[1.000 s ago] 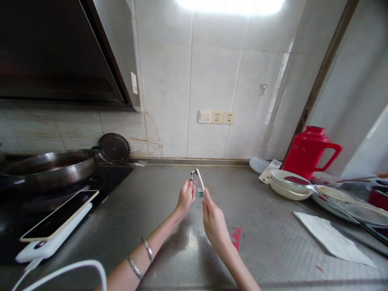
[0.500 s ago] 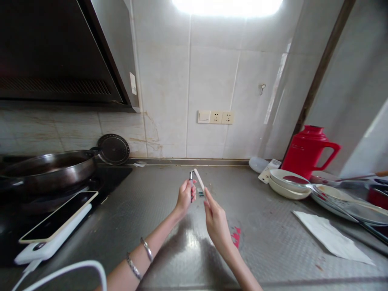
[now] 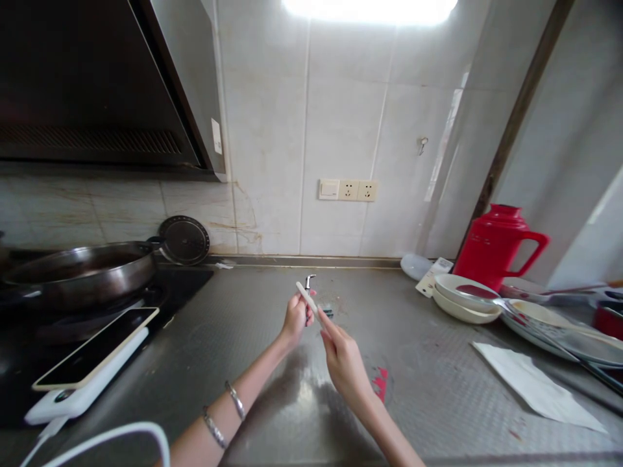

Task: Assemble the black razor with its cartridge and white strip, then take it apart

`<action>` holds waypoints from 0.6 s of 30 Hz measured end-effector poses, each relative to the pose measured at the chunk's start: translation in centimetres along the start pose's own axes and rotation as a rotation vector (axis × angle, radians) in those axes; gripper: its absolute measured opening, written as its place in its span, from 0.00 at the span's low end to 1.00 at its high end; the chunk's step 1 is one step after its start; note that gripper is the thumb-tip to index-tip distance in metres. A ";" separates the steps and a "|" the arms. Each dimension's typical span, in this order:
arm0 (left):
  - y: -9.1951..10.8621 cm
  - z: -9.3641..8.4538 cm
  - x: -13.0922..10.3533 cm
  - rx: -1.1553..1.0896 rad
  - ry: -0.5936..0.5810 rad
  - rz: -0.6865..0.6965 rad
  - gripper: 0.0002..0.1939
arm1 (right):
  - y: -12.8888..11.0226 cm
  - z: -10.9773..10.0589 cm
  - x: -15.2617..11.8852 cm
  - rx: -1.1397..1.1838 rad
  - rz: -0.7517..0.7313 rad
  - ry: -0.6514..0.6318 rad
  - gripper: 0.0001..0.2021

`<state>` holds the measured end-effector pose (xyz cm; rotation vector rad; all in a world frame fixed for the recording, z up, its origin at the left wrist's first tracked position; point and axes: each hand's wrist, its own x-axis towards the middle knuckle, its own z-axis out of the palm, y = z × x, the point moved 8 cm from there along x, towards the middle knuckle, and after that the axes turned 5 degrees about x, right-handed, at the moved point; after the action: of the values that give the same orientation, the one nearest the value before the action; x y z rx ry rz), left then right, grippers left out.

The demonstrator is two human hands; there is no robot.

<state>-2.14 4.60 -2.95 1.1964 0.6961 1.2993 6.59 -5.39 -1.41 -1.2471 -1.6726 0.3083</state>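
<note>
Upright in my left hand [image 3: 294, 318] is a slim metal tool [image 3: 308, 280] with a short bent tip that points right. The fingers are closed round its lower part. My right hand [image 3: 346, 366] pinches a thin whitish stick [image 3: 306, 297], which slants up and left. This stick passes in front of the metal tool, just below the bent tip; I cannot tell whether the two touch. Both hands are above the metal counter [image 3: 233, 344]. Beyond the right fingers lies a small dark greenish piece [image 3: 328, 313], partly hidden.
At left, a steel pan [image 3: 82, 269] stands on the black stove, near a phone [image 3: 97, 350] on a white power bank with a cable. Plates and bowls [image 3: 464, 305], a red thermos jug [image 3: 496, 246] and a white paper sheet [image 3: 538, 386] are at right.
The whitish stick has swung left, from beside the metal tool to across it. My right hand has shifted slightly left. My left hand has stayed nearly in place.
</note>
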 end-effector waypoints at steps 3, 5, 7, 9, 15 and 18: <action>0.1 0.0 0.2 -0.005 -0.042 0.010 0.20 | -0.5 -1.6 0.7 -0.039 0.001 0.076 0.21; 0.1 -0.1 0.3 0.029 -0.049 0.013 0.20 | -0.5 -3.3 1.9 -0.066 0.043 0.134 0.20; 0.0 -0.6 0.4 0.102 -0.017 0.015 0.20 | -0.2 -5.0 3.6 -0.076 0.084 0.176 0.20; 0.0 -1.0 0.5 0.180 0.013 0.020 0.20 | 0.5 -6.5 5.5 -0.051 0.099 0.232 0.22; -0.2 -1.5 0.8 0.248 0.013 0.044 0.18 | 6.7 -6.9 9.4 -0.040 0.271 0.287 0.28; 0.0 -1.6 1.0 0.244 0.010 0.090 0.19 | 9.8 -5.8 9.5 -0.139 0.391 0.247 0.28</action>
<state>-3.41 5.97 -3.17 1.4325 0.8346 1.3224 17.16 4.94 -0.13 -1.6478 -1.2523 0.2618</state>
